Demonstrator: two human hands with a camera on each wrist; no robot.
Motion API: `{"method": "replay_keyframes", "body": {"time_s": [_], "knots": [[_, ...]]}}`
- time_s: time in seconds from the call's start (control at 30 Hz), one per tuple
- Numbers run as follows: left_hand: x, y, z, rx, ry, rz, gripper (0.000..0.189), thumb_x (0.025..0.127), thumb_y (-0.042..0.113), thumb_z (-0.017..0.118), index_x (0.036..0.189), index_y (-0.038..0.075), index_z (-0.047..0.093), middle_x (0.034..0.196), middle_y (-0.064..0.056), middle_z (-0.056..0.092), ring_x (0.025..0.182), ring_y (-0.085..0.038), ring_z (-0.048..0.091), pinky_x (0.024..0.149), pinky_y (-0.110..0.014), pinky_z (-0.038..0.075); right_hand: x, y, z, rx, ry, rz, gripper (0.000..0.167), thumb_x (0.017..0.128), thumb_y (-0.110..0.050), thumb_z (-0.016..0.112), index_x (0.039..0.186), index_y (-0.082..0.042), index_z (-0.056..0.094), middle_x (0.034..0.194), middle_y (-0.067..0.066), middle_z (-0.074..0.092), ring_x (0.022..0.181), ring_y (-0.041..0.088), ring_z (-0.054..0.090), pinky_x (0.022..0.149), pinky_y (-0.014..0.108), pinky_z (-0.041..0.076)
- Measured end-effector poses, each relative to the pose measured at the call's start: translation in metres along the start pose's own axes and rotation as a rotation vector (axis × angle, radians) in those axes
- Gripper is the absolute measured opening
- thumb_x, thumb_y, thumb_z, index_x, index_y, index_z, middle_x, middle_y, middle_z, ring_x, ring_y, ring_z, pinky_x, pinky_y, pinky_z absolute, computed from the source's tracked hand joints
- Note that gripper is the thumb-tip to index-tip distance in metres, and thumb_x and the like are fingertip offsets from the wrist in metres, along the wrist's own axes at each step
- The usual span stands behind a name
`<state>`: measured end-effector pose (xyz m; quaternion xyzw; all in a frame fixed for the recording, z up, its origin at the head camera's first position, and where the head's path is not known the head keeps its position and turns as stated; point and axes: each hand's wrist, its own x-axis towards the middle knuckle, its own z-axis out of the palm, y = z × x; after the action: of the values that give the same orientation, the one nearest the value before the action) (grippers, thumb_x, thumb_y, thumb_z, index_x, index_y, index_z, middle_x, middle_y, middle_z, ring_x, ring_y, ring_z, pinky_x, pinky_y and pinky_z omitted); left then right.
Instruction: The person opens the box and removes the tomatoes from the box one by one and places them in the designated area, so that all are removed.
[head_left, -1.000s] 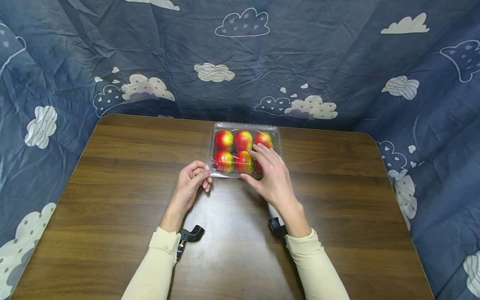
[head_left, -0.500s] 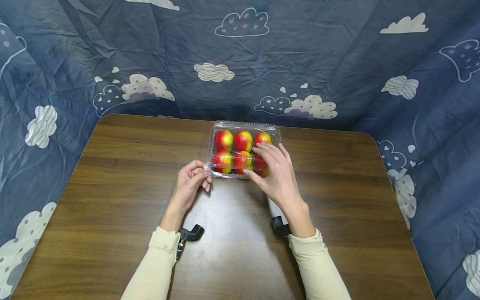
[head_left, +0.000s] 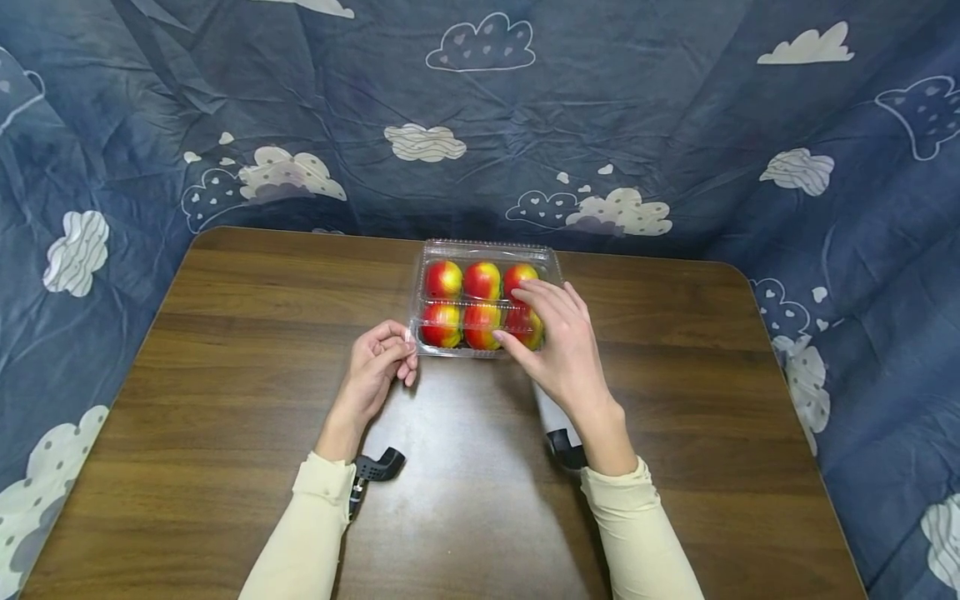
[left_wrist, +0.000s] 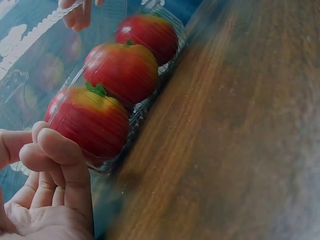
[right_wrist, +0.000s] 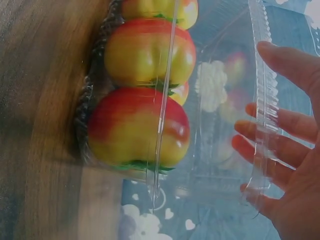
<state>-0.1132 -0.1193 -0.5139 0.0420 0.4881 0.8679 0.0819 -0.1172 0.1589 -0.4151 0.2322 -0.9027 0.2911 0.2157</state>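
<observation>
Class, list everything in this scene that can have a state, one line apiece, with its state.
Clear container: upright on the table, loaded.
Lid: partly open.
Fruits: six, in two rows of three inside.
Left hand: pinching the container's corner.
Right hand: holding the lid's rim, fingers bent.
</observation>
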Motion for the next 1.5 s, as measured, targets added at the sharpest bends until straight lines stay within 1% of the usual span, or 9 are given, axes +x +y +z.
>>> {"method": "replay_keyframes", "body": {"time_s": [0.2,0.43,0.53,0.73,0.93,1.1,1.33,1.4,1.5], "knots": [[-0.001,0.003,-0.001,-0.009,-0.001,-0.022,0.019,0.095,-0.014,0.050,0.093,0.003,0.058,0.064,-0.006,0.062,0.048,-0.013,0.045,0.046,-0.026,0.049,0.001,0.000,-0.002,0.031,0.030,-0.001,0.055,0.082,-0.027,0.092,0.129,-0.004,0.072,0.131,0.016,0.072,0.130,0.034,0.062,0.127,0.055,0.030],[-0.002,0.004,-0.004,-0.020,-0.015,-0.032,0.020,0.093,-0.015,0.049,0.091,0.003,0.056,0.062,-0.005,0.061,0.046,-0.012,0.042,0.044,-0.026,0.047,0.002,-0.002,-0.005,0.060,0.051,0.007,0.054,0.085,-0.028,0.089,0.130,-0.003,0.071,0.134,0.015,0.071,0.131,0.033,0.061,0.128,0.052,0.029],[-0.002,0.004,-0.006,-0.018,-0.018,-0.034,0.019,0.093,-0.015,0.049,0.090,0.003,0.055,0.061,-0.005,0.060,0.045,-0.013,0.040,0.044,-0.026,0.047,0.003,-0.002,-0.006,0.089,0.078,0.018,0.053,0.085,-0.025,0.089,0.130,-0.003,0.071,0.135,0.014,0.071,0.132,0.033,0.061,0.126,0.050,0.033],[-0.002,0.005,-0.006,-0.006,-0.005,-0.037,0.019,0.093,-0.014,0.048,0.090,0.003,0.056,0.059,-0.005,0.059,0.045,-0.015,0.040,0.043,-0.027,0.047,0.004,0.002,-0.007,0.135,0.128,0.055,0.053,0.088,-0.022,0.086,0.134,-0.004,0.069,0.146,0.011,0.064,0.140,0.030,0.054,0.119,0.049,0.044],[-0.002,0.006,-0.005,-0.001,-0.001,-0.033,0.019,0.093,-0.013,0.048,0.090,0.004,0.055,0.059,-0.005,0.059,0.045,-0.016,0.040,0.044,-0.027,0.048,0.003,0.009,-0.007,0.169,0.151,0.105,0.057,0.091,-0.020,0.082,0.144,-0.009,0.062,0.158,0.008,0.054,0.146,0.028,0.049,0.121,0.051,0.042],[-0.001,0.006,-0.005,-0.010,-0.009,-0.026,0.020,0.094,-0.014,0.047,0.090,0.003,0.056,0.059,-0.005,0.058,0.045,-0.016,0.041,0.044,-0.028,0.048,0.004,0.015,-0.009,0.170,0.153,0.150,0.061,0.091,-0.019,0.082,0.147,-0.013,0.060,0.159,0.005,0.053,0.146,0.026,0.050,0.120,0.050,0.043],[0.000,0.003,-0.003,-0.017,-0.008,-0.015,0.017,0.094,-0.012,0.048,0.090,0.003,0.056,0.060,-0.006,0.059,0.045,-0.017,0.041,0.044,-0.028,0.049,0.008,0.026,-0.015,0.175,0.157,0.197,0.065,0.092,-0.019,0.081,0.152,-0.020,0.055,0.155,0.001,0.057,0.143,0.023,0.054,0.118,0.046,0.046],[0.000,0.002,-0.002,-0.020,-0.014,-0.015,0.018,0.094,-0.012,0.048,0.090,0.003,0.057,0.060,-0.006,0.059,0.046,-0.017,0.040,0.045,-0.028,0.049,0.009,0.029,-0.016,0.182,0.161,0.201,0.064,0.093,-0.017,0.079,0.153,-0.020,0.055,0.150,0.003,0.061,0.135,0.025,0.059,0.113,0.045,0.050],[-0.001,0.003,-0.005,-0.014,-0.021,-0.013,0.019,0.095,-0.012,0.047,0.090,0.003,0.057,0.060,-0.006,0.059,0.046,-0.017,0.041,0.045,-0.028,0.050,0.012,0.032,-0.015,0.172,0.170,0.201,0.056,0.098,-0.013,0.072,0.151,-0.016,0.056,0.144,0.007,0.065,0.121,0.028,0.064,0.105,0.047,0.053]]}}
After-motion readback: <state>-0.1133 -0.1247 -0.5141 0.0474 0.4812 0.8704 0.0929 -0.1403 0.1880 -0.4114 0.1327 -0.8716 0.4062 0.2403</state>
